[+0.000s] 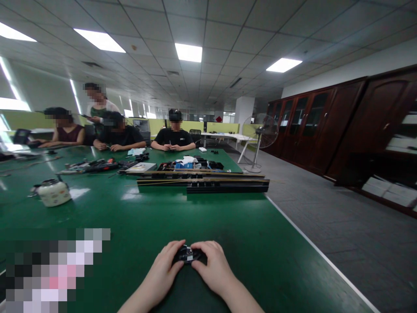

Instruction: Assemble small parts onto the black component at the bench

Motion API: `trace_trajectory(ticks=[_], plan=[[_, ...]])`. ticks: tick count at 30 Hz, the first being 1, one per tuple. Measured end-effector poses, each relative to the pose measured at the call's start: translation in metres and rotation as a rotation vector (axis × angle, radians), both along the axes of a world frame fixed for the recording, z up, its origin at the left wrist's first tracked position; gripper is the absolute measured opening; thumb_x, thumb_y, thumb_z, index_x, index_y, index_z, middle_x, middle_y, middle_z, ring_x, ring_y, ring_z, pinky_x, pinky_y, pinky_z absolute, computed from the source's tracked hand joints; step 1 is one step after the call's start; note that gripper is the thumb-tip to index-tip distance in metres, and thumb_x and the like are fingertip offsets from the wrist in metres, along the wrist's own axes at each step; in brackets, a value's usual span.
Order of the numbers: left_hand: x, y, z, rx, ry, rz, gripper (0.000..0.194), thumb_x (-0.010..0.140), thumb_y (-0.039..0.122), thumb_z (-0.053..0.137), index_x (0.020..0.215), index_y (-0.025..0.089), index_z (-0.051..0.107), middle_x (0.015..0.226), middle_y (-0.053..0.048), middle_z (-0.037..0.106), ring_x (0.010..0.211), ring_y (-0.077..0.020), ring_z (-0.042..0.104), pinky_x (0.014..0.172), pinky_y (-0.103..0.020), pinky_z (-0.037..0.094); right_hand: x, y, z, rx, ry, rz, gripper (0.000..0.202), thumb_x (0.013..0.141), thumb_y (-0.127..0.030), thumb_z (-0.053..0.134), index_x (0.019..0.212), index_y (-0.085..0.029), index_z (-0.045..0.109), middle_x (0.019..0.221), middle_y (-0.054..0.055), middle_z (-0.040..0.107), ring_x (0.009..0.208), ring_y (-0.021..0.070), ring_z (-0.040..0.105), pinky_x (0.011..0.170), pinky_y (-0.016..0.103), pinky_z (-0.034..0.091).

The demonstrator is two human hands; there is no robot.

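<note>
Low in the head view, a small black bundle point(190, 258) that looks like a coiled cable sits just above the green tabletop. It has a pale patch and a shiny silver bit on it. My left hand point(166, 265) grips its left side, thumb below and fingers above. On the right side, my right hand point(213, 263) holds it in the same way, with fingers curled over the top. The fingers cover both ends of the bundle, so its full shape is hidden.
Long black metal profiles point(228, 188) with thin brass-coloured rods lie across the green table point(247, 230). Behind them are tools and parts point(100, 165). A patterned pot point(54, 193) stands at left. Several people point(174, 134) are across the table. A floor fan point(260, 132) stands beyond the right edge.
</note>
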State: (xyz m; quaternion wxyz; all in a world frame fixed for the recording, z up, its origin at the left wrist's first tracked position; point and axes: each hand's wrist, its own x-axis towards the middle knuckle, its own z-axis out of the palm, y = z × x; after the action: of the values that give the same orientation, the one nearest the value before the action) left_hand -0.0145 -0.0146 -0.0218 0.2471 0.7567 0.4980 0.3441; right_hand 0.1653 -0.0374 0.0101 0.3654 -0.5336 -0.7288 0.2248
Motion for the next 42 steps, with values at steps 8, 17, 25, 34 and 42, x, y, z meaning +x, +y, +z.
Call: trace_trajectory(ticks=[8, 17, 25, 34, 42], plan=[[-0.0007, 0.0008, -0.0033, 0.011, 0.016, 0.013, 0.041, 0.073, 0.016, 0.047, 0.113, 0.021, 0.055, 0.115, -0.009, 0.059, 0.11, -0.0231, 0.052, 0.097, -0.04, 0.039, 0.0004, 0.002, -0.0018, -0.043, -0.017, -0.008, 0.03, 0.068, -0.018, 0.057, 0.096, -0.028, 0.063, 0.095, -0.001, 0.065, 0.094, 0.0198, 0.055, 0.088, 0.034, 0.036], [-0.001, -0.0002, -0.001, 0.01, 0.038, 0.013, 0.042, 0.076, 0.016, 0.042, 0.116, 0.019, 0.053, 0.119, -0.011, 0.058, 0.112, -0.0226, 0.051, 0.098, -0.042, 0.038, 0.0012, 0.003, -0.0014, -0.087, -0.029, 0.003, 0.03, 0.07, -0.019, 0.057, 0.098, -0.028, 0.062, 0.1, -0.002, 0.065, 0.098, 0.0184, 0.054, 0.092, 0.032, 0.033], [-0.0004, -0.0004, 0.0002, -0.004, 0.033, 0.018, 0.041, 0.077, 0.018, 0.041, 0.116, 0.018, 0.051, 0.119, -0.011, 0.058, 0.112, -0.0222, 0.051, 0.098, -0.041, 0.038, 0.0009, 0.0032, -0.0014, -0.09, -0.02, 0.006, 0.029, 0.071, -0.019, 0.057, 0.099, -0.028, 0.063, 0.1, -0.001, 0.065, 0.098, 0.0192, 0.054, 0.092, 0.032, 0.034], [-0.0006, -0.0008, 0.0033, 0.0, 0.01, 0.017, 0.039, 0.075, 0.017, 0.043, 0.113, 0.02, 0.054, 0.116, -0.009, 0.059, 0.11, -0.0221, 0.053, 0.097, -0.04, 0.04, 0.0009, 0.0039, -0.0036, -0.092, -0.009, -0.024, 0.031, 0.069, -0.019, 0.059, 0.098, -0.027, 0.062, 0.1, -0.001, 0.064, 0.1, 0.0192, 0.054, 0.091, 0.031, 0.034], [-0.0003, -0.0018, 0.0016, 0.025, -0.053, 0.013, 0.039, 0.071, 0.014, 0.048, 0.108, 0.022, 0.057, 0.117, -0.009, 0.058, 0.111, -0.0228, 0.052, 0.098, -0.04, 0.038, 0.0008, 0.0051, -0.0049, -0.071, -0.001, -0.022, 0.032, 0.065, -0.015, 0.06, 0.095, -0.026, 0.063, 0.101, -0.002, 0.064, 0.099, 0.0174, 0.054, 0.091, 0.029, 0.035]])
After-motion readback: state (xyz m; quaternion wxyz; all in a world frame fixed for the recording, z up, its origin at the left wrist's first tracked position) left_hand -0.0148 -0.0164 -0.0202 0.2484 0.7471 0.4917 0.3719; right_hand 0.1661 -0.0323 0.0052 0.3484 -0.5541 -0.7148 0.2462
